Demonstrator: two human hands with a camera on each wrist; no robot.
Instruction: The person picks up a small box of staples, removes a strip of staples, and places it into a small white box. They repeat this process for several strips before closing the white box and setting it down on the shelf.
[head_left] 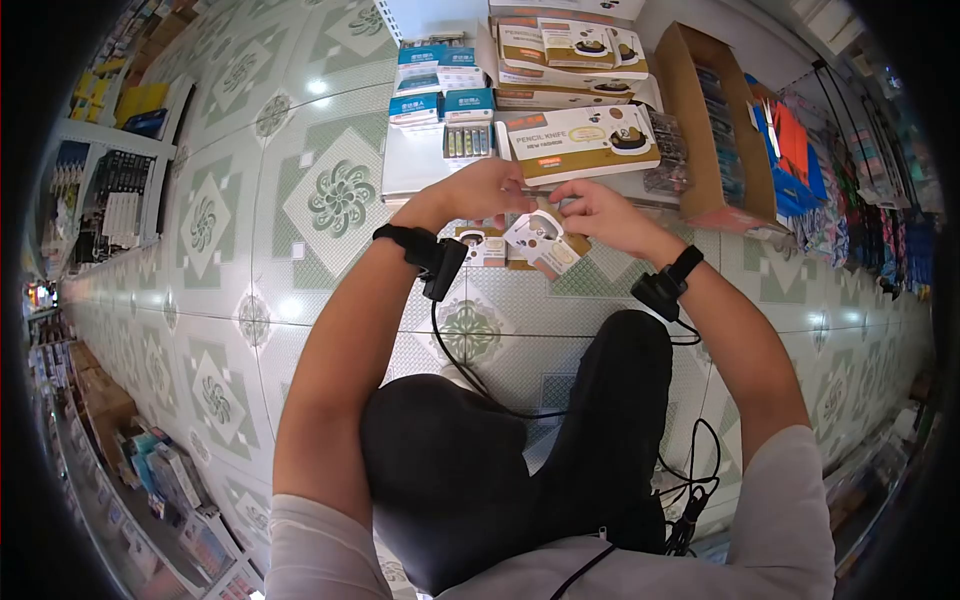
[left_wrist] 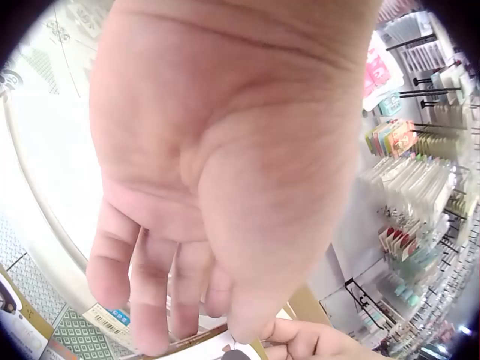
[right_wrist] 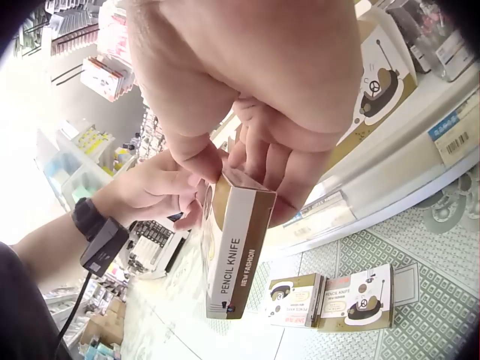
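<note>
The right hand (head_left: 612,220) pinches a white-and-brown cardboard box (head_left: 545,242) between its fingers, just off the front edge of the white shelf (head_left: 405,172); the left hand's (head_left: 482,192) loosely spread fingers are beside it. Similar boxes (right_wrist: 356,301) lie below.

Reaches inward with the left forearm (head_left: 355,320) from 8 o'clock and the right forearm (head_left: 735,340) from 4, elbows bent. Holds the left hand (head_left: 485,195) at 12, fingers loosely extended, tips perhaps touching; pinches with the right hand (head_left: 612,218) toward 2, thumb opposing fingers.
</note>
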